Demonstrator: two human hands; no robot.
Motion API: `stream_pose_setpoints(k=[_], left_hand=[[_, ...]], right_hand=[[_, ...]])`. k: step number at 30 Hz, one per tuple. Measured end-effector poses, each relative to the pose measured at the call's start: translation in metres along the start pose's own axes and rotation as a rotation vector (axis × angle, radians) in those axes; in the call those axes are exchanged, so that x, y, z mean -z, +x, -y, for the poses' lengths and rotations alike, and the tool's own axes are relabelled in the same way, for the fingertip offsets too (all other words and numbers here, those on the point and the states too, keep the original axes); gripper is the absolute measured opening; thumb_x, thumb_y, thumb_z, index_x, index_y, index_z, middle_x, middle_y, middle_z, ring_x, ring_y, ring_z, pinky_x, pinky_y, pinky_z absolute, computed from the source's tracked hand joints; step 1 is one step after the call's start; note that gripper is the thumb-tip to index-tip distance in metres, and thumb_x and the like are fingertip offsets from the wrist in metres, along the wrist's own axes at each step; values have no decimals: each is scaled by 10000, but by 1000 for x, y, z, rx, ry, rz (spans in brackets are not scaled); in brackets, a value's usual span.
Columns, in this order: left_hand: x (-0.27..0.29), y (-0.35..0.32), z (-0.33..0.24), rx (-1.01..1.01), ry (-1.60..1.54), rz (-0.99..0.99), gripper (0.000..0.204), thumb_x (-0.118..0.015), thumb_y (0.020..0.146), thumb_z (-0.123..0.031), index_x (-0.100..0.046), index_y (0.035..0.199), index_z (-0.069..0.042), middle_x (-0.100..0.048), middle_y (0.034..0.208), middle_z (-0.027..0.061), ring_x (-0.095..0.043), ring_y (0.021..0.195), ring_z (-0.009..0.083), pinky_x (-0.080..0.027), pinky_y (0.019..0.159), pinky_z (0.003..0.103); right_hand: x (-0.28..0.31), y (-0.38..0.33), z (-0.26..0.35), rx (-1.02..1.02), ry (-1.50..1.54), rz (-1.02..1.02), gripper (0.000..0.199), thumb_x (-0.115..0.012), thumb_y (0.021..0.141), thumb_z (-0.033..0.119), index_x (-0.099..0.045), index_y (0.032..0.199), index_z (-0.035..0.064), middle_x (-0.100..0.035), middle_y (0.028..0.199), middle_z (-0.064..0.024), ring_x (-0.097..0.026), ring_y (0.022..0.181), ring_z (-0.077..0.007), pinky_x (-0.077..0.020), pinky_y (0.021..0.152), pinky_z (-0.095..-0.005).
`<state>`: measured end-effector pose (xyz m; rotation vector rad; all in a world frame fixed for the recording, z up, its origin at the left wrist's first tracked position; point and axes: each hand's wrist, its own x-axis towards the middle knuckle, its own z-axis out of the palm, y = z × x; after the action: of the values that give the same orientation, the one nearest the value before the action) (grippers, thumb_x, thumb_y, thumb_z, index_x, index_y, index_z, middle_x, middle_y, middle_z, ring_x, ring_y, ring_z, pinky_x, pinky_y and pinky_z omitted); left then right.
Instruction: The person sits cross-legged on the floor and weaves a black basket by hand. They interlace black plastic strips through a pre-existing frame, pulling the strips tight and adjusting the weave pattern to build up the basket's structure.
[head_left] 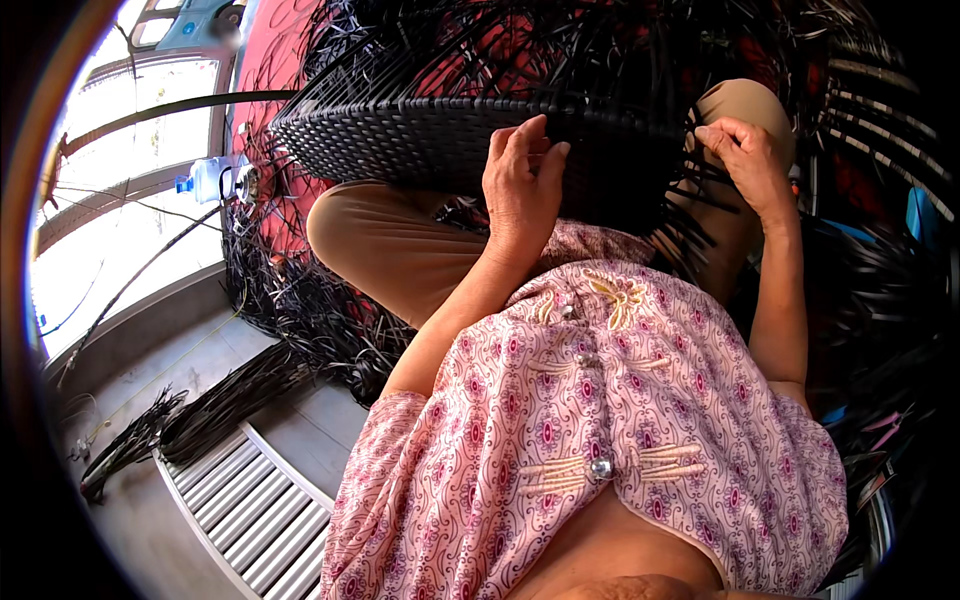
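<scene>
Across my lap lies a black woven panel (400, 140), tightly plaited from flat plastic-looking strips. Long loose black strips (480, 50) fan out from its far edge, and shorter ends (690, 225) stick out at its right side. My left hand (522, 185) rests over the middle of the panel, fingers curled in and thumb near the index finger; whatever they pinch is too dark to make out. At the panel's right side, above my knee, my right hand (750, 165) is closed in a pinch. Any strip between its fingertips is too small to tell.
Heaps of black strips (320, 330) lie to the left, with a bundle (240, 400) reaching over a white slatted rack (250, 500). A clear blue-tinted bottle (210, 180) is by the bright window frame (150, 195). More dark strips (870, 310) crowd the right.
</scene>
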<state>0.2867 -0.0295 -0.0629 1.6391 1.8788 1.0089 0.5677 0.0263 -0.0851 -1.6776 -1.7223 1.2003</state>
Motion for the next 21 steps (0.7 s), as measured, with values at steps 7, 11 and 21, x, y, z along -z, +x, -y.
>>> stream_pose_setpoints(k=[7,11,21], left_hand=[[1,5,-4,-28,9,50,336,-725,857,-98,-656,1179,-34,-634,1001,106,-668,868,182,-554,746,294],[1,3,-7,-10,-9,62,353,-721,857,-85,-648,1196,-20,-629,984,104,-663,855,176,-556,726,289],[-9,10,12,116,-338,3,282,-767,830,-67,-680,1093,-15,-647,908,42,-616,795,94,-510,745,232]], right_hand=[[0,-1,4,-8,-16,-16,268,-637,965,230,-656,859,-15,-468,672,72,-397,641,-23,-351,582,-225],[-6,-2,2,43,10,-90,293,-654,941,280,-680,859,0,-505,606,-7,-443,570,-79,-384,553,-278],[-9,-1,-2,92,-30,-139,302,-661,929,312,-700,867,19,-556,583,-57,-499,536,-128,-416,549,-308]])
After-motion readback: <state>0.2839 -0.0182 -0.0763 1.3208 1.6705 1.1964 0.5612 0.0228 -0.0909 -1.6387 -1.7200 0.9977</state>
